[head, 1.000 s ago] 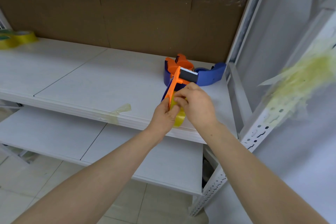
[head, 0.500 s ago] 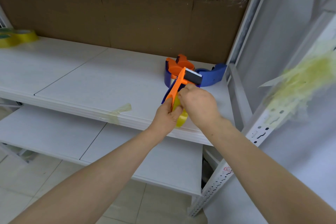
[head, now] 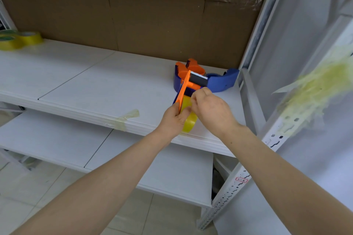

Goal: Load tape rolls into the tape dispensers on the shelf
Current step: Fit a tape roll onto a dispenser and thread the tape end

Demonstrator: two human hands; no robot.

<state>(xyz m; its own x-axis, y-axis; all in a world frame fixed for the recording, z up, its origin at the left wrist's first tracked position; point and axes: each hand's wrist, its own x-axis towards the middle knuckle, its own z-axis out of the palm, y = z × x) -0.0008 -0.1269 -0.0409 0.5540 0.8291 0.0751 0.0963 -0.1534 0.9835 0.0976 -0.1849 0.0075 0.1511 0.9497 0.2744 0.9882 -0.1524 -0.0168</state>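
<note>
An orange and blue tape dispenser [head: 184, 88] with a yellow tape roll [head: 189, 124] in it stands at the front edge of the white shelf [head: 95, 86]. My left hand [head: 174, 118] grips the dispenser and the roll from the left. My right hand [head: 212, 110] has curled fingers at the top of the roll, just below the black roller; what it pinches is hidden. Behind them lie two more dispensers, one orange and blue [head: 188, 67], one blue [head: 222, 80]. Spare yellow tape rolls [head: 21, 40] sit at the shelf's far left.
A strip of tape [head: 127, 117] sticks to the shelf's front edge. A white upright post [head: 254, 34] stands right of the dispensers. A wad of used yellow tape [head: 313, 89] clings to the near post at the right. A lower shelf [head: 57, 139] lies beneath.
My right hand has slid from over the roll up toward the dispenser's roller. The dispenser has tilted a little more upright in my left hand.
</note>
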